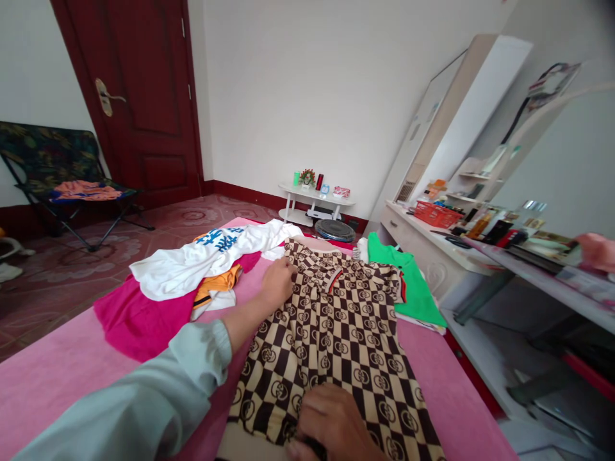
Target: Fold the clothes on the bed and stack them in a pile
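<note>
A brown and cream checkered shirt (pixel 336 333) lies spread on the pink surface (pixel 461 390), its collar end away from me. My left hand (pixel 279 282) is closed on the shirt's left edge near the shoulder, the arm in a pale grey-green sleeve. Near the bottom hem, my right hand (pixel 331 419) has its fingers curled together on the fabric. The left short sleeve, with a striped cuff, lies folded inward over the shirt's front.
White (pixel 177 269), magenta (pixel 144 320) and orange (pixel 218 285) clothes lie to the left. A green garment (pixel 413 282) sits at the right, beside a cluttered dresser (pixel 418 230). A low white table (pixel 317 195) stands beyond.
</note>
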`<state>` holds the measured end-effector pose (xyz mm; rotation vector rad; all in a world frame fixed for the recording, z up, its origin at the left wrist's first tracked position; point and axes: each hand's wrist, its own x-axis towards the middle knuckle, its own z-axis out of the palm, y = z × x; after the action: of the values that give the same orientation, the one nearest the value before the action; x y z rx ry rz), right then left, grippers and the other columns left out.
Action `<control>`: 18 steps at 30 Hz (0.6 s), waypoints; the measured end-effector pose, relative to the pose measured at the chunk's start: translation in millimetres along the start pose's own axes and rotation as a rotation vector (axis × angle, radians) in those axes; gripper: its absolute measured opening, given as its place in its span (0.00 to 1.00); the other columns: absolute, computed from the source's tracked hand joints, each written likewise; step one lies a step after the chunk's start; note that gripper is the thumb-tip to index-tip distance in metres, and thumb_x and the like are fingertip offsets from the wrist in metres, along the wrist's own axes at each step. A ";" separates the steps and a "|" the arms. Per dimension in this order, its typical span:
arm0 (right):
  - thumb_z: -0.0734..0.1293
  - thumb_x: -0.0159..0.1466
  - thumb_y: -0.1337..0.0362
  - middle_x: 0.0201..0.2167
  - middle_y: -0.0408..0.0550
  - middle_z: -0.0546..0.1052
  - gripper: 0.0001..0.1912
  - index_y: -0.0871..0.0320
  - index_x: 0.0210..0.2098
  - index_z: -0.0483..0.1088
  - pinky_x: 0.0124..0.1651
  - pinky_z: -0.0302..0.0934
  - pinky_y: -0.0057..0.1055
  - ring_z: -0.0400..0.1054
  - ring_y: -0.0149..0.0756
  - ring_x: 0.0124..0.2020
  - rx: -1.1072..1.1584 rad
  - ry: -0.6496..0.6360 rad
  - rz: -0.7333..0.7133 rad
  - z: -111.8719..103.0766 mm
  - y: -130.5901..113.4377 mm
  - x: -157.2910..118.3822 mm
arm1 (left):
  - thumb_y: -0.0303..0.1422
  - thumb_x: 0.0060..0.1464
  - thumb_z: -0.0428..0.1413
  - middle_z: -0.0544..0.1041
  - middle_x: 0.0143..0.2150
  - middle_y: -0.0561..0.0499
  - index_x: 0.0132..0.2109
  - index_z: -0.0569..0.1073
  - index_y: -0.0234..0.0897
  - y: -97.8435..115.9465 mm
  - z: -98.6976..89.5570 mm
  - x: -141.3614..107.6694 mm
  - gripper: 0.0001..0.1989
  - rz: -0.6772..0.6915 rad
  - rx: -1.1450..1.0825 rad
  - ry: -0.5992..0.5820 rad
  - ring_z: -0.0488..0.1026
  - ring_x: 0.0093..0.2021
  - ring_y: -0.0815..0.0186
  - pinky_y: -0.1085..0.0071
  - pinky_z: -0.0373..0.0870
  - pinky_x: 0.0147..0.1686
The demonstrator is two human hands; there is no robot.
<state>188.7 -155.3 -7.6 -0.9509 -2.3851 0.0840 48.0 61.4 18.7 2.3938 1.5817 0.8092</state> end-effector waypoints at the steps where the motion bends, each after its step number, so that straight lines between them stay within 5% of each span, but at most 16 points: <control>1: 0.52 0.66 0.51 0.18 0.40 0.64 0.24 0.58 0.20 0.58 0.27 0.43 0.30 0.57 0.27 0.23 -0.002 -0.002 -0.004 1.2 0.7 0.2 | 0.26 0.52 0.51 0.73 0.46 0.46 0.43 0.76 0.40 7.9 2.8 -5.6 0.14 0.048 -0.001 -0.040 0.69 0.48 0.59 0.65 0.65 0.49; 3: 0.53 0.65 0.51 0.19 0.40 0.65 0.23 0.58 0.20 0.59 0.27 0.44 0.29 0.58 0.28 0.24 0.003 -0.015 -0.002 1.8 0.8 -0.2 | 0.35 0.54 0.52 0.73 0.47 0.47 0.45 0.76 0.41 20.9 11.8 -18.9 0.13 0.139 -0.006 -0.140 0.70 0.48 0.58 0.64 0.66 0.49; 6: 0.57 0.64 0.54 0.20 0.41 0.66 0.19 0.57 0.22 0.62 0.28 0.48 0.28 0.60 0.28 0.25 0.076 -0.043 0.061 -4.3 -4.0 -1.3 | 0.43 0.57 0.48 0.63 0.61 0.45 0.59 0.67 0.42 29.1 27.8 -39.1 0.24 0.285 0.023 -0.193 0.59 0.61 0.54 0.57 0.56 0.59; 11: 0.60 0.63 0.64 0.33 0.44 0.73 0.06 0.55 0.36 0.69 0.38 0.59 0.26 0.67 0.30 0.35 0.285 0.016 0.369 -37.1 1.4 3.8 | 0.46 0.62 0.39 0.50 0.68 0.48 0.65 0.56 0.44 25.3 40.4 -51.1 0.27 0.303 0.064 -0.234 0.46 0.67 0.56 0.54 0.44 0.63; 14: 0.60 0.63 0.64 0.41 0.47 0.73 0.08 0.54 0.38 0.70 0.39 0.62 0.29 0.67 0.35 0.41 0.159 0.196 0.572 -70.8 47.2 8.9 | 0.47 0.62 0.37 0.49 0.69 0.49 0.65 0.55 0.44 25.0 40.3 -49.3 0.28 0.295 0.057 -0.240 0.44 0.68 0.56 0.54 0.42 0.64; 18: 0.65 0.56 0.59 0.49 0.54 0.70 0.17 0.57 0.44 0.68 0.53 0.57 0.45 0.60 0.48 0.54 -0.257 0.557 0.704 -117.0 147.3 9.4 | 0.47 0.62 0.38 0.49 0.69 0.48 0.65 0.55 0.44 27.2 39.2 -48.1 0.28 0.283 0.034 -0.241 0.44 0.68 0.56 0.54 0.41 0.64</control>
<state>335.2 -56.2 57.2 -1.6481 -1.4996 -0.2033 76.0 13.2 -19.7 2.6594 1.1959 0.5125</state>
